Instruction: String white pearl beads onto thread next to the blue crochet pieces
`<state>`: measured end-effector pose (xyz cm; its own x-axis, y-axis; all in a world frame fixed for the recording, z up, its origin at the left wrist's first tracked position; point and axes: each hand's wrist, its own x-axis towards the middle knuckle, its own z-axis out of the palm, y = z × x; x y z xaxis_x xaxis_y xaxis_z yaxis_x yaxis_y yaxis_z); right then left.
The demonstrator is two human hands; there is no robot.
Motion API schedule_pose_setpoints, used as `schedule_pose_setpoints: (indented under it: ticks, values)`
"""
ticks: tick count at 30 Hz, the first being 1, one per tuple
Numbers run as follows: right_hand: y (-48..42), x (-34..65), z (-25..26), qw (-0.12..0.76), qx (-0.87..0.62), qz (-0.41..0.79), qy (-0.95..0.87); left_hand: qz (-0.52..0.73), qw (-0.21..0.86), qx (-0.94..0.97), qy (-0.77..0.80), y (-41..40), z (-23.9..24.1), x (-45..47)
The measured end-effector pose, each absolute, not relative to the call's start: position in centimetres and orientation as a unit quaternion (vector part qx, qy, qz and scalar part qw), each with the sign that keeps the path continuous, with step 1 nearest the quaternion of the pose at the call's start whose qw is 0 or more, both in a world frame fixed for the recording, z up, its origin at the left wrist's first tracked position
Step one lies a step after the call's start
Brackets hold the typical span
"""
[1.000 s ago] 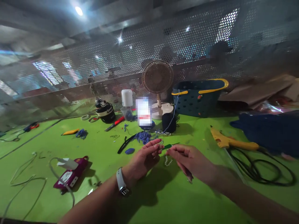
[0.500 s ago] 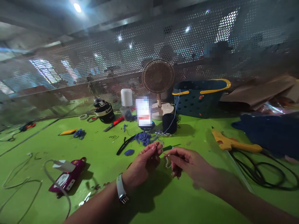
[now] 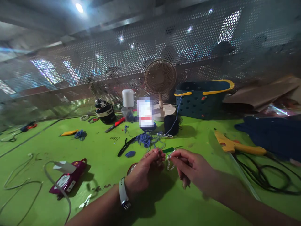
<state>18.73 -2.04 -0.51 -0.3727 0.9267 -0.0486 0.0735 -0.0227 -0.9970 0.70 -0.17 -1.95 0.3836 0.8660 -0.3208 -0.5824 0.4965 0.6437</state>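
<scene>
My right hand pinches a short loop of clear, shiny beads between thumb and forefinger; the strand dangles to the left of its fingertips. Close beside it, my left hand is closed in a pinch at the fingertips. What it holds is too small to make out. Behind both hands lies a green-handled tool with a thin dark tip. Partly covered by the left hand, a red-rimmed dish contains small pale beads. Past the fingers sits a small blue crocheted piece on the green table.
Blue yarn, a dark yarn cone, a lit phone and a fan stand ahead. At right are a yellow glue gun with coiled cable and a basket. A purple power strip lies left.
My right hand has shifted slightly right and away from the left hand, and more of the bead loop shows. The left hand has turned a little, uncovering the dish of beads.
</scene>
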Motion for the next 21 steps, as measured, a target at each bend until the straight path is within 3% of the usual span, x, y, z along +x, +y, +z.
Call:
schedule_pose_setpoints:
  ticks: [21]
  values:
    - [-2.59, 18.56, -0.82, 0.331, -0.433, 0.562, -0.623, 0.437, 0.815, 0.226, 0.307, -0.6, -2.4, 1.13]
